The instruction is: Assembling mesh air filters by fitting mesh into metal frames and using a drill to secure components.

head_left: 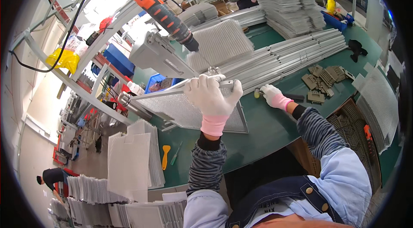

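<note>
Two gloved hands, left hand (213,94) fingers clamp mesh filter (189,109) rim, right hand (272,95) grips small tool (257,93).

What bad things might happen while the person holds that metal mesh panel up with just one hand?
The left hand alone grips the top edge of the tilted mesh panel, so it might slip and fall flat on the green table. The right hand is away at a small yellow-tipped tool, so it may not catch it. The orange power tool hangs just above and might bump the panel.
</note>
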The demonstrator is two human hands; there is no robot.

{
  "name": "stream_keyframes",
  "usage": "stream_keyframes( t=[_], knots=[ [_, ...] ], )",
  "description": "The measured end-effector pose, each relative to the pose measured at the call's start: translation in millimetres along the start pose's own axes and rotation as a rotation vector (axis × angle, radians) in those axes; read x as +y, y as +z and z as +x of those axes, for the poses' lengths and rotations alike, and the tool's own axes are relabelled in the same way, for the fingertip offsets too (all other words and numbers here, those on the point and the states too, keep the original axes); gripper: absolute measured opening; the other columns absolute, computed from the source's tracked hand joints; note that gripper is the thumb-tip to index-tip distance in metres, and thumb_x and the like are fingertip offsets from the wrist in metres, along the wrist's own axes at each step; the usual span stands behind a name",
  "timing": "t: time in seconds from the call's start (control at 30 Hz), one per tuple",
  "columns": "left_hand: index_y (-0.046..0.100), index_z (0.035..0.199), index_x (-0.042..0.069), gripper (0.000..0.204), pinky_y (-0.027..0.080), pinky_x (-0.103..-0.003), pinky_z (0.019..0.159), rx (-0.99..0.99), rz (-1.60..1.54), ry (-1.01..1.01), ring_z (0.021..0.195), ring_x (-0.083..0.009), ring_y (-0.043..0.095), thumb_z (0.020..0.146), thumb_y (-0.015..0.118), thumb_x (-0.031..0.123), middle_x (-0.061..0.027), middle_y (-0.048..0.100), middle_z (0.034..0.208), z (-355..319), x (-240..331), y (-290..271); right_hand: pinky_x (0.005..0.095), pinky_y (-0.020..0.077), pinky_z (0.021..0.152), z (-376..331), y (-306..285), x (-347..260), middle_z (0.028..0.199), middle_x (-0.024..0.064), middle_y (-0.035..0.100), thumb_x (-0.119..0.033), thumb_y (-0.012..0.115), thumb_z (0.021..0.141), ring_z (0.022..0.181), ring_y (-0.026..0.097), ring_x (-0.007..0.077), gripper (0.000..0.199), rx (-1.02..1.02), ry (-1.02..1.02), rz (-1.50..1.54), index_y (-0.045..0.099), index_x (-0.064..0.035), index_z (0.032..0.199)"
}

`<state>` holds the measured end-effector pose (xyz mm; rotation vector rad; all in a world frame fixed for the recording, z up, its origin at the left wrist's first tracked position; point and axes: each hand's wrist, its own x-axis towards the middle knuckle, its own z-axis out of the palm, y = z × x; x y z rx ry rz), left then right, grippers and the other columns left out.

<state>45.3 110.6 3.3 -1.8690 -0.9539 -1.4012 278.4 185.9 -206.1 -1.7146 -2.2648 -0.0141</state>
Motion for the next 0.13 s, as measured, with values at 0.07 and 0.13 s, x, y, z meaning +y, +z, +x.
stream_keyframes(
  t=[0.07, 0.13],
  knots=[
    [0.056, 0.077, 0.014, 0.032, 0.032, -0.038, 0.07, -0.008, 0.009, -0.005, 0.072, -0.0236, 0.047, 0.063, 0.075, 0.035, -0.0015, 0.049, 0.072, -2, -1, 7, 0.0353, 0.0492, 0.079, 6, -40, -2, 0.097, 0.0153, 0.065, -0.002, 0.057, 0.086, 0.093, 0.063, 0.0293, 0.02, 0.148, -0.165, 0.715, 0.061, -0.0013, 0.106],
    [0.055, 0.078, 0.014, 0.031, 0.032, -0.038, 0.07, -0.029, -0.004, -0.012, 0.071, -0.0227, 0.047, 0.065, 0.074, 0.035, -0.001, 0.05, 0.072, -5, -4, 5, 0.0312, 0.0488, 0.08, 20, -133, -32, 0.102, 0.0166, 0.066, -0.007, 0.057, 0.091, 0.09, 0.064, 0.0277, 0.027, -0.035, -0.081, 0.842, 0.06, -0.0032, 0.118]
  ],
)
